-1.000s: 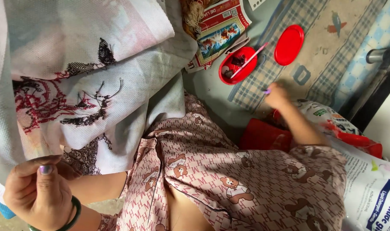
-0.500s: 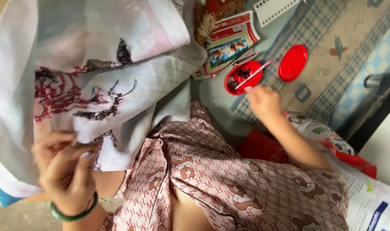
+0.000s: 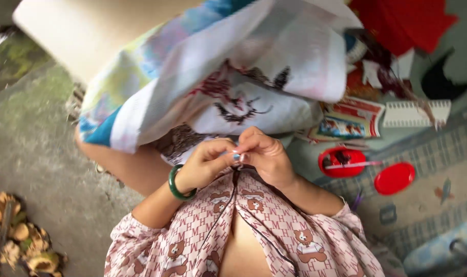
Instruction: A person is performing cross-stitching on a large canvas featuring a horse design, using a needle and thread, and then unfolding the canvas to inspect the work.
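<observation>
Two hands meet at the middle of your view, just below the hanging embroidery cloth (image 3: 233, 87), whose dark red and black stitched figures are partly folded out of sight. At far left, a blurred pile of husks (image 3: 18, 241) lies on the concrete. Your left hand (image 3: 205, 163), green bangle (image 3: 176, 183) on its wrist, pinches something tiny at the fingertips; your right hand (image 3: 267, 154) pinches the same spot, fingers pressed together. What they hold is too small to make out. Farther right sit a red round box (image 3: 341, 163) and its red lid (image 3: 394, 178) on a checked mat (image 3: 438, 205).
</observation>
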